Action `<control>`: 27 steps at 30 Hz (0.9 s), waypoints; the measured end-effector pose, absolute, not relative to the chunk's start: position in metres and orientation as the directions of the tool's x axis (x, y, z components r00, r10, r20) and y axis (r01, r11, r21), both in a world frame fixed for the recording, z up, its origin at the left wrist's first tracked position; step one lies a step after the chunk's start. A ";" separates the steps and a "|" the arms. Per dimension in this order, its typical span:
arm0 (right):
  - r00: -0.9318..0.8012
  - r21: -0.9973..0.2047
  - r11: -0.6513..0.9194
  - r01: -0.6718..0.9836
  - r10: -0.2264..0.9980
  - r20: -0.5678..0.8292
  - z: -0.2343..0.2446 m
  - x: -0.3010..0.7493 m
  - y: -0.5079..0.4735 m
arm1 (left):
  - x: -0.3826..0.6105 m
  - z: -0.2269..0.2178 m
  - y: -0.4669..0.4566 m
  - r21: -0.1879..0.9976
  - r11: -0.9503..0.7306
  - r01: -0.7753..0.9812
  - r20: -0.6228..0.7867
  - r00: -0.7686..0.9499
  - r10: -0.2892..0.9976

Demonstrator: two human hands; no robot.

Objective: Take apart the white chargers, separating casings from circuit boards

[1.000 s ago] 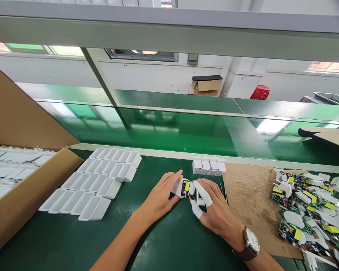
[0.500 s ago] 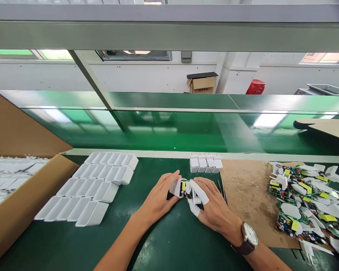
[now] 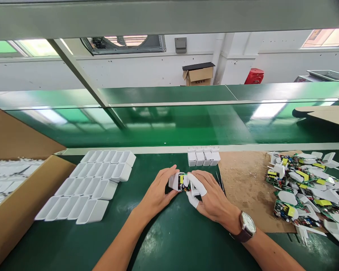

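Observation:
My left hand (image 3: 159, 192) is closed around a white plastic housing (image 3: 173, 181) at its left end. In my right hand (image 3: 211, 195), with white covers on thumb and forefinger, is a circuit board (image 3: 183, 181) carrying a yellow component and small parts. The board's left end sits at the housing's mouth, partly inside it as far as I can see. My right fingers hide the board's right end, where a white piece shows. Both hands are just above the green table (image 3: 164, 244).
Rows of open white housings (image 3: 93, 188) stand left, beside a cardboard box (image 3: 45, 180) of white parts. Several white units (image 3: 203, 156) stand behind my hands. Right, circuit boards (image 3: 307, 192) lie heaped on and beyond a cardboard sheet (image 3: 243, 188). Tweezers (image 3: 220, 181) lie near its edge.
The camera view has tilted and shifted slightly. My hands keep the same hold, and the board appears a little closer into the white housing.

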State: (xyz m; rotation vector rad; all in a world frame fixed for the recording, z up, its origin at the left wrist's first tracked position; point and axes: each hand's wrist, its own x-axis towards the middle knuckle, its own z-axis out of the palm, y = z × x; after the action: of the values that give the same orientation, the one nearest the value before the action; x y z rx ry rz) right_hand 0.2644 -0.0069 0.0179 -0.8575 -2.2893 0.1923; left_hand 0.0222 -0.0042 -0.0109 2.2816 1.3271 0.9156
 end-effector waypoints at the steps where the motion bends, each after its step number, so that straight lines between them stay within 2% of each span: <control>1: -0.554 -0.353 0.772 0.530 0.629 0.545 0.018 0.265 -0.007 | 0.022 -0.011 -0.004 0.577 -0.504 0.643 0.359 0.355 0.863; 27: -0.532 -0.322 0.783 0.532 0.605 0.593 0.024 0.264 -0.005 | 0.031 -0.004 -0.006 0.509 -0.539 0.671 0.431 0.344 0.834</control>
State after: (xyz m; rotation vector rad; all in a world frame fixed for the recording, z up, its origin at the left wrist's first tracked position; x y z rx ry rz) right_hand 0.2640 -0.0054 0.0244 -0.8391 -2.2542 0.1318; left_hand 0.0312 -0.0057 -0.0044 2.3667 1.3550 0.9788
